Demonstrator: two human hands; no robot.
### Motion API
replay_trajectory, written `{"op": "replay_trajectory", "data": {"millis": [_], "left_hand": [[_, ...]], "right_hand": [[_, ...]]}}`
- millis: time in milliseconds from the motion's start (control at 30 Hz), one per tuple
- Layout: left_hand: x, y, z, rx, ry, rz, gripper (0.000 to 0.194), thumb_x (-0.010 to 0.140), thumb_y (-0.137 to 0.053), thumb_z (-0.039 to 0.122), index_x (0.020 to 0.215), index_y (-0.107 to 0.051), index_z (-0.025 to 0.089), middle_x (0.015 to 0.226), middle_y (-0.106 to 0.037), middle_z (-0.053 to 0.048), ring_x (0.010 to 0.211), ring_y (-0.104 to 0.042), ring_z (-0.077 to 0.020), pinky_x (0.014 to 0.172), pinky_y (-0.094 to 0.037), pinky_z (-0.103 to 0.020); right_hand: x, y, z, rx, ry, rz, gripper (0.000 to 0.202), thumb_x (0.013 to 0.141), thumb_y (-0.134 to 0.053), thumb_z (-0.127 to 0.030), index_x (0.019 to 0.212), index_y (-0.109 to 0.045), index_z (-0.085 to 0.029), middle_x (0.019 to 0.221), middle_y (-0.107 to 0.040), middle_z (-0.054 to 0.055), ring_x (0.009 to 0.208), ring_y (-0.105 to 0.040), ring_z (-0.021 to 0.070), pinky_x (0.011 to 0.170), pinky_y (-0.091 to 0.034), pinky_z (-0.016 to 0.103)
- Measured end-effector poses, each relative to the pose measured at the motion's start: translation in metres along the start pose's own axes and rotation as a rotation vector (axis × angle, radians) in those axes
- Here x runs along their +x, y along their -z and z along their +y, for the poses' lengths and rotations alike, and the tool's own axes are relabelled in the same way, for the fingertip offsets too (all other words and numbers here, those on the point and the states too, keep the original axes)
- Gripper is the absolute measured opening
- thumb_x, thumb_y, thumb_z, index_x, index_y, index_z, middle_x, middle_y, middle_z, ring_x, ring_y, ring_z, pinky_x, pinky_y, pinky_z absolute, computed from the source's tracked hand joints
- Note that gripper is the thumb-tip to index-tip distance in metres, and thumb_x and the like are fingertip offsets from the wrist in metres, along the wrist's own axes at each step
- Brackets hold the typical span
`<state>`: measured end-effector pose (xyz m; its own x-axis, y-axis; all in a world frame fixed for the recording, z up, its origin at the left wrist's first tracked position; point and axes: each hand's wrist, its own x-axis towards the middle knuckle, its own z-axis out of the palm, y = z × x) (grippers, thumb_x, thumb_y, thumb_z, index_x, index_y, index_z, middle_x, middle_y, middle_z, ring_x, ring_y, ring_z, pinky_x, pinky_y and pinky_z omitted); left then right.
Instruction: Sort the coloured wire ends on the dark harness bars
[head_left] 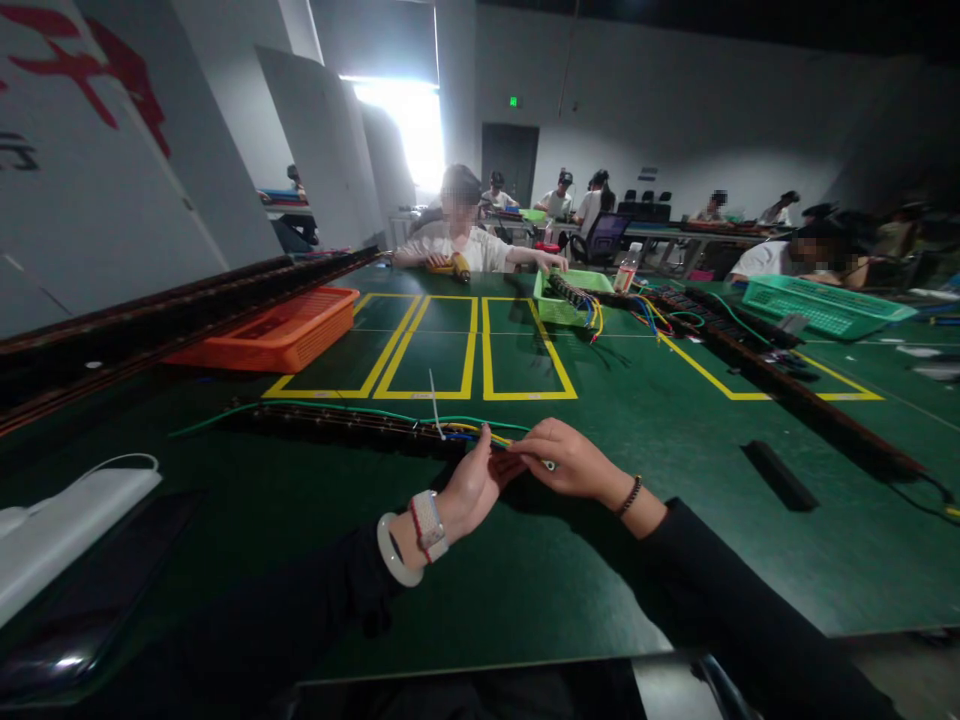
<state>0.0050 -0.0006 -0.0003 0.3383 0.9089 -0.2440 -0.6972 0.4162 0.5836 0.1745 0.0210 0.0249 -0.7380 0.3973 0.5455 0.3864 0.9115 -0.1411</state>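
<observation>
A long dark wire harness (337, 425) lies across the near part of the green table, with green, yellow and blue wires along its right end. A white cable tie (433, 405) sticks up from it, its tail free. My left hand (472, 485) grips the harness's right end, thumb up and fingers reaching underneath. My right hand (566, 460) pinches the wire ends beside it, fingertips close to the left fingers. What exactly lies between the fingertips is partly hidden.
At left stand an orange basket (319, 335), a long dark rail, a white device (82, 520) and a dark phone-like slab (112, 580). Across the table, a person reaches to a light green basket (574, 310). Farther right are more harnesses, a teal basket (825, 308) and a black strip (780, 475).
</observation>
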Motion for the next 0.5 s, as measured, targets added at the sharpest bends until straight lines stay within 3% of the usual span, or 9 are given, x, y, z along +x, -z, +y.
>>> {"op": "replay_trajectory", "data": {"millis": [133,233,367,500], "left_hand": [[0.001,0.002,-0.002,0.063,-0.04,0.003,0.035,0.09,-0.042,0.039,0.087,-0.06,0.01,0.088,-0.066,-0.013,0.089,-0.062,-0.0191,0.091,-0.044,-0.037],[0.002,0.004,-0.004,0.1,-0.073,0.011,0.025,0.089,-0.047,0.034,0.088,-0.059,0.011,0.089,-0.066,-0.012,0.088,-0.062,-0.0184,0.091,-0.044,-0.038],[0.002,0.007,-0.005,0.107,-0.079,0.003,0.023,0.09,-0.046,0.03,0.083,-0.058,0.011,0.083,-0.065,-0.01,0.083,-0.061,-0.017,0.09,-0.044,-0.037],[0.0,0.003,-0.003,0.097,-0.063,0.029,0.024,0.09,-0.044,0.028,0.081,-0.058,0.011,0.082,-0.064,-0.01,0.081,-0.061,-0.0171,0.088,-0.046,-0.038]], "right_hand": [[0.001,-0.004,0.007,0.331,-0.324,0.056,0.022,0.089,-0.05,-0.023,0.105,-0.065,-0.02,0.09,-0.065,0.005,0.083,-0.059,0.0161,0.076,-0.047,0.03],[0.0,-0.007,0.015,0.443,-0.483,0.062,0.023,0.089,-0.051,-0.027,0.106,-0.066,-0.02,0.094,-0.065,0.005,0.084,-0.061,0.016,0.075,-0.048,0.029],[-0.003,-0.016,0.02,0.223,-0.463,0.091,0.022,0.089,-0.05,-0.022,0.103,-0.067,-0.02,0.088,-0.066,0.006,0.081,-0.06,0.0154,0.074,-0.047,0.028],[-0.004,-0.021,0.021,-0.005,-0.362,-0.005,0.024,0.089,-0.049,-0.015,0.104,-0.067,-0.016,0.083,-0.064,0.007,0.079,-0.058,0.0164,0.073,-0.046,0.028]]}}
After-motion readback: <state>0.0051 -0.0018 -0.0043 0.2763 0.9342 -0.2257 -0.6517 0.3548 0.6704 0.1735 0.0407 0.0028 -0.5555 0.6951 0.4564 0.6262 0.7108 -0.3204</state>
